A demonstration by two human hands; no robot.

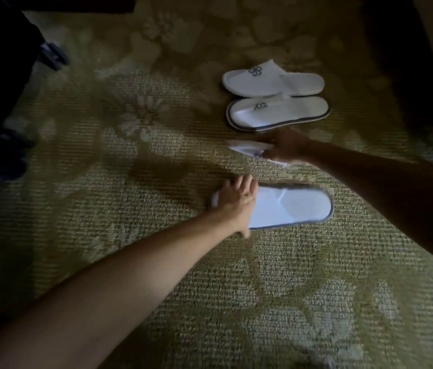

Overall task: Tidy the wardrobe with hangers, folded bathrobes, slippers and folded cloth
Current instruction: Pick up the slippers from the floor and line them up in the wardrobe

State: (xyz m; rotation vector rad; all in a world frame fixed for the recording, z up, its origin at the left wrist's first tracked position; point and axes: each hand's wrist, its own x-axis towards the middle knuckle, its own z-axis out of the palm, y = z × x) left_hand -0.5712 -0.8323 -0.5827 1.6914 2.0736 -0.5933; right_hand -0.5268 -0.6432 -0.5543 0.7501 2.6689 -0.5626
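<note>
Left hand: while it reaches across the carpet, the left hand lies over the toe end of the nearest slipper, fingers spread and bent over the upper; it looks to be gripping or pressing that end, though blur hides the exact hold.
Right hand: the right hand is closed around the third slipper, which looks squashed or tilted on edge in its grasp; only a narrow white strip and a trace of blue logo show.
Nearest slipper: on the carpet, sole flat, long axis running left to right across the view, toe to the left under the hand, open heel to the right.
Far pair: two slippers lie side by side beyond the right hand, the plain-edged slipper farther off and the dark-edged slipper nearer, just beside each other, both with long axes left to right and toes to the left.
Third slipper heading: roughly the same left-right axis, but which end is the toe I cannot tell.
Risk, mismatch: the pairs differ in edging, so in this dim light a wrong slipper could be matched.
Risk, crushing: a tight squeeze may leave the thin upper flattened.
Risk, skew: dragging by the toe alone could swing the heel out of line with the row.
</note>
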